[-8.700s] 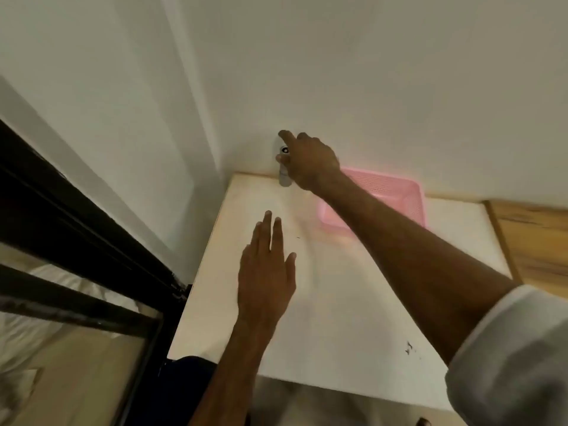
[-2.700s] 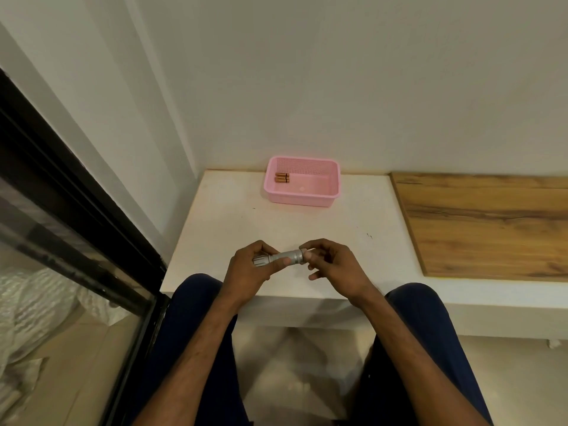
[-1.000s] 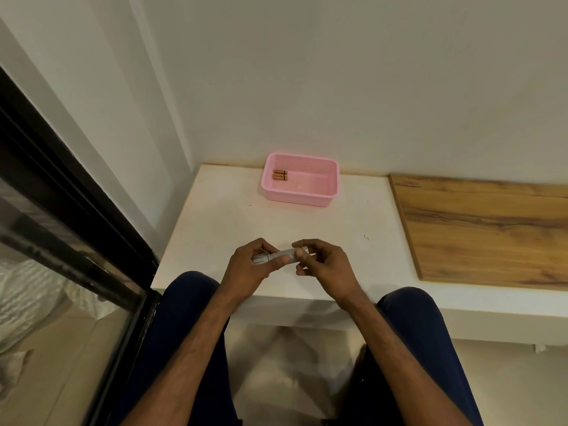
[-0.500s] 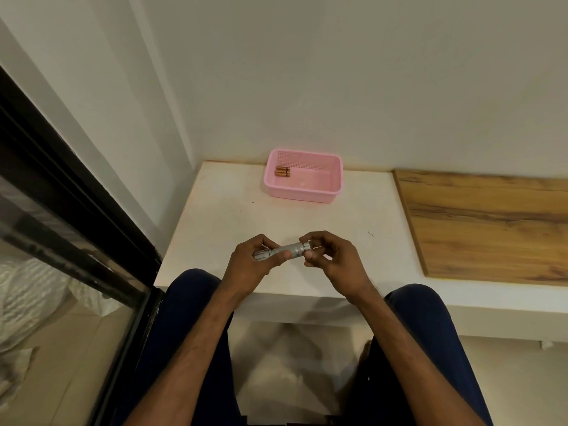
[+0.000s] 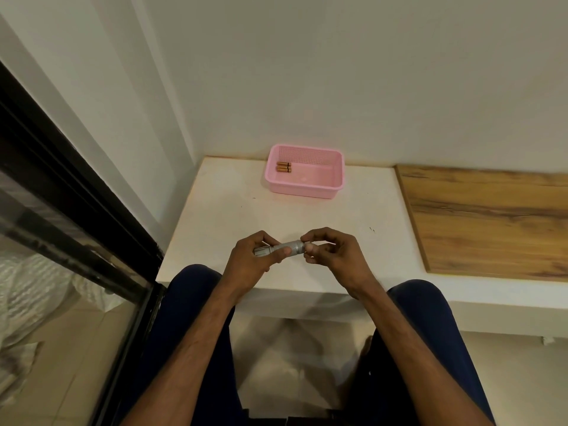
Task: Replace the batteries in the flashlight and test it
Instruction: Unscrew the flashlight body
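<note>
A small silver flashlight [image 5: 284, 248] lies level between my hands, just above the near part of the white table [image 5: 221, 216]. My left hand [image 5: 250, 261] wraps around its left half, thumb on the barrel. My right hand [image 5: 333, 252] pinches the flashlight's right end with its fingertips; that end is hidden by the fingers. A pink plastic basket [image 5: 304, 187] stands at the back of the table by the wall, holding a few copper-coloured batteries [image 5: 283, 166] in its left rear corner.
A wooden board [image 5: 491, 222] covers the surface right of the white table. A black-framed glass panel [image 5: 70, 216] runs along the left. My knees in dark trousers [image 5: 190, 287] press against the table's front edge. A white wall [image 5: 338, 72] rises behind.
The hands keep hold of the flashlight in the same place; the right fingers have shifted slightly on its right end. Much earlier my right hand reached to the wall corner.
</note>
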